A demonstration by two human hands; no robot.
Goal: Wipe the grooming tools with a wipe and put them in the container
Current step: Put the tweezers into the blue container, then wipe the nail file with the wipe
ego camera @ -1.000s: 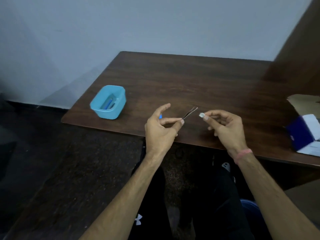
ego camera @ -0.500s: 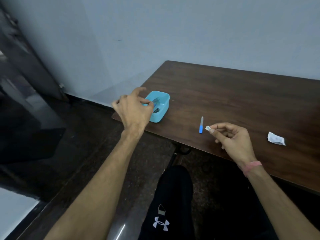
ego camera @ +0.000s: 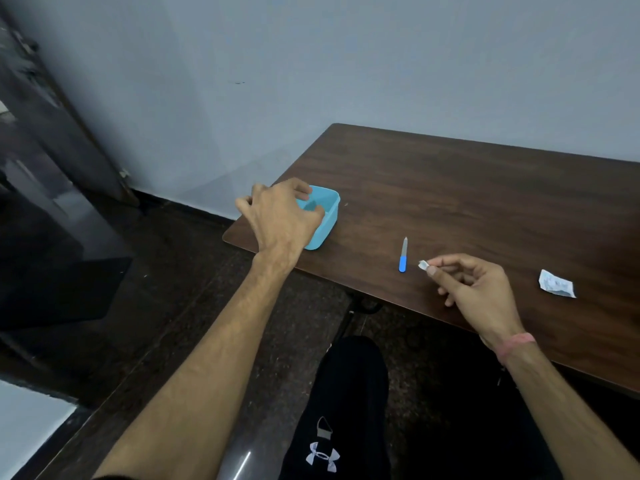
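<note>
A light-blue container (ego camera: 327, 216) sits open at the table's near left corner. A nail file (ego camera: 403, 255) with a blue handle lies flat to its right, beside a small white wipe (ego camera: 423, 265) pinched in fingertips.

Dim, flat indoor light; soft focus, wide-angle bending toward the edges.

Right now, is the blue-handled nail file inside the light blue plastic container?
No, the blue-handled nail file lies on the dark wooden table, apart from the light blue plastic container.

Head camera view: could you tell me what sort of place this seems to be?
Probably a plain indoor room: a dark wooden table against a bare pale wall, over a dark speckled floor.
</note>
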